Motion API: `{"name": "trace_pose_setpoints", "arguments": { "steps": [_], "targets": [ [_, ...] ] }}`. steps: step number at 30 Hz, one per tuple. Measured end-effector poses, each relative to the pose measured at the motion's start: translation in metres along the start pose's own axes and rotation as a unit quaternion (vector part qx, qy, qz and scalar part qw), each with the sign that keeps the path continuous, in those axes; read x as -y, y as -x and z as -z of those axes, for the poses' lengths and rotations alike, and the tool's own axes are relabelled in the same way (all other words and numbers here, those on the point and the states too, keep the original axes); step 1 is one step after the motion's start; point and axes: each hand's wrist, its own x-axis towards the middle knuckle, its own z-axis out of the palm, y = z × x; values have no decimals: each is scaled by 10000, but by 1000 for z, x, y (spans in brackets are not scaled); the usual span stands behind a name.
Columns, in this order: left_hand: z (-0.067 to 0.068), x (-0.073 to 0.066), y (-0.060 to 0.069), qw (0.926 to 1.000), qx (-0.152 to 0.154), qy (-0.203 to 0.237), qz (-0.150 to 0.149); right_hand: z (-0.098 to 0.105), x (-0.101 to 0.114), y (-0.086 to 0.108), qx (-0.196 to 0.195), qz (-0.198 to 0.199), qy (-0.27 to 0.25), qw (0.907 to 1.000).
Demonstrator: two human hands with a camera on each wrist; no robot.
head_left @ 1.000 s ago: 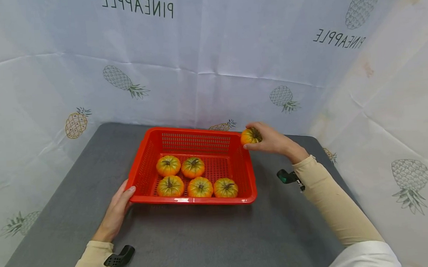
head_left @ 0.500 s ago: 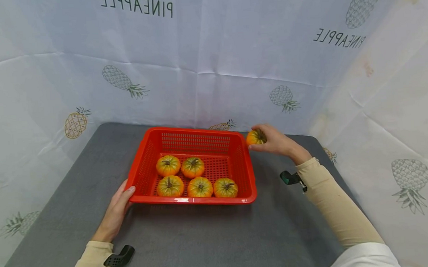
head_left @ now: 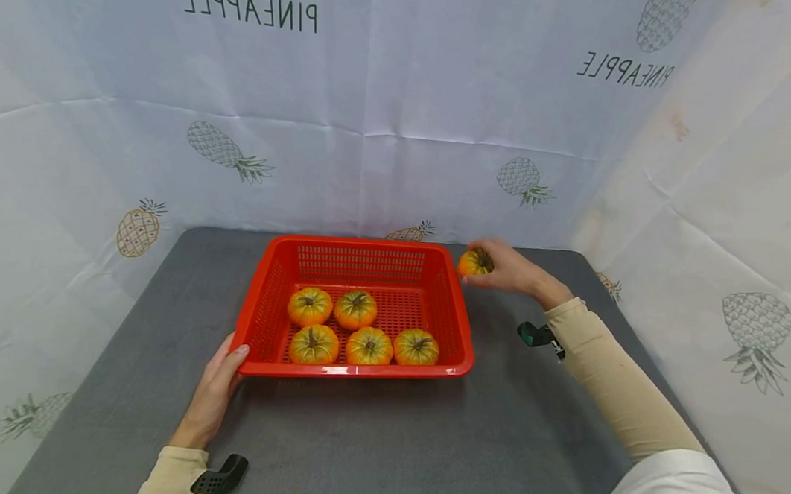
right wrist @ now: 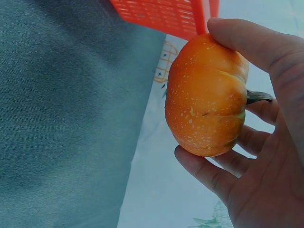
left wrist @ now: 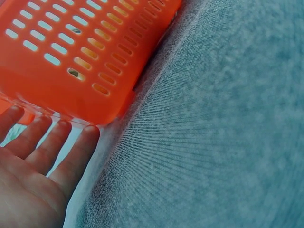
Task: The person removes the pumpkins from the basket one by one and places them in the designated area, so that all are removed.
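Fingers of our right hand (head_left: 507, 269) curve, well spread, round a pumpkin (head_left: 472, 264) just right of the basket (head_left: 363, 262); only the right wrist view shows its speckled underside. Our left hand (head_left: 210, 395) holds the basket: thumb on top in the head view, four nearly straight fingers in the left wrist view.

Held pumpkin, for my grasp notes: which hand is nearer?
Right. The right hand grips the pumpkin; the left hand is across the basket, at its left rim.
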Motion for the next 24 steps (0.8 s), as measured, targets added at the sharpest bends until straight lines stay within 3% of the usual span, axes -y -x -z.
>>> {"name": "trace_pose_setpoints", "arguments": {
  "steps": [24],
  "targets": [
    [-1,0,0,9997,-66,-210,116,-25,-13,-2,193,-249,127,9994]
  ]
}}
